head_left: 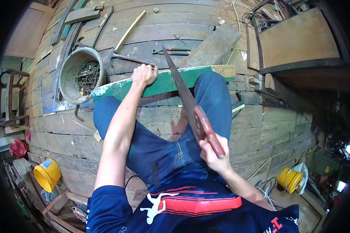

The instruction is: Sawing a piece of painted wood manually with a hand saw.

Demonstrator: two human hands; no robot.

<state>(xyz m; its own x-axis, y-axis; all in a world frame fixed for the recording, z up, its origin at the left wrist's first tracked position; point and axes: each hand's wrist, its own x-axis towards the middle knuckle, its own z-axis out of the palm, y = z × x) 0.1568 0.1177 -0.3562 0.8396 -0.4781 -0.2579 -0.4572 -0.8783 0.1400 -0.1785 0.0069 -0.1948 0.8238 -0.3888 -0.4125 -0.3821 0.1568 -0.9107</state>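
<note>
A long board with worn green paint lies across in front of me, over or against my knees. My left hand is closed on its far edge, fingers curled down and mostly hidden. In my right hand is a handsaw, gripped by its reddish-brown handle. The saw's blade points away from me and passes above the board; whether it touches the wood I cannot tell. A hammer lies just beyond my left hand. Farther off rest pincers with orange-and-black handles.
To the left stands a grey bucket holding many nails. A wide plank and a narrow wood strip lie on the plank floor ahead. Yellow buckets sit at both near sides. A wooden cabinet stands at the far right.
</note>
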